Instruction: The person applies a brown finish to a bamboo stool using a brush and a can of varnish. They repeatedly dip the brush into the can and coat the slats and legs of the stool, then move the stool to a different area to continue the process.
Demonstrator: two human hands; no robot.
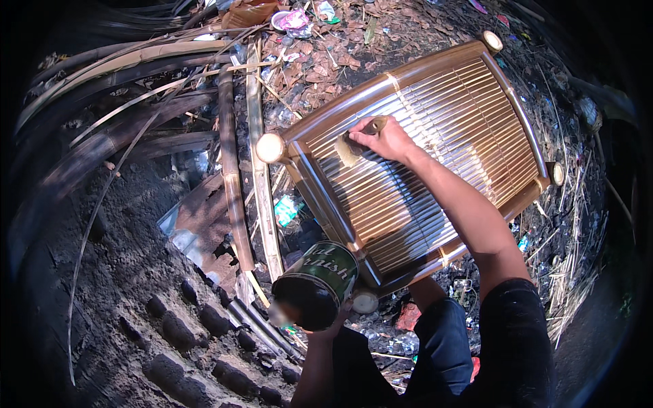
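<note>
A small bamboo table or bench (pixel 386 212), with a thick brown pole frame and thin slats across its top, lies in front of me. My right hand (pixel 386 139) grips a flat paintbrush (pixel 349 151), its pale bristles against the slats near the far left corner. Sunlight glints off the shiny slats around it. At the near left corner my left hand (pixel 330 328) is wrapped round a green tin can (pixel 333 266), which is tilted with its dark mouth toward me. The can hides part of that hand's fingers.
Bamboo poles (pixel 231 163) and split strips lie to the left. Below them is a grey block wall or ledge (pixel 136 299) with rows of holes. Dry leaves (pixel 347 64) and plastic litter (pixel 287 210) cover the ground. My knee (pixel 443 340) is close to the table's near edge.
</note>
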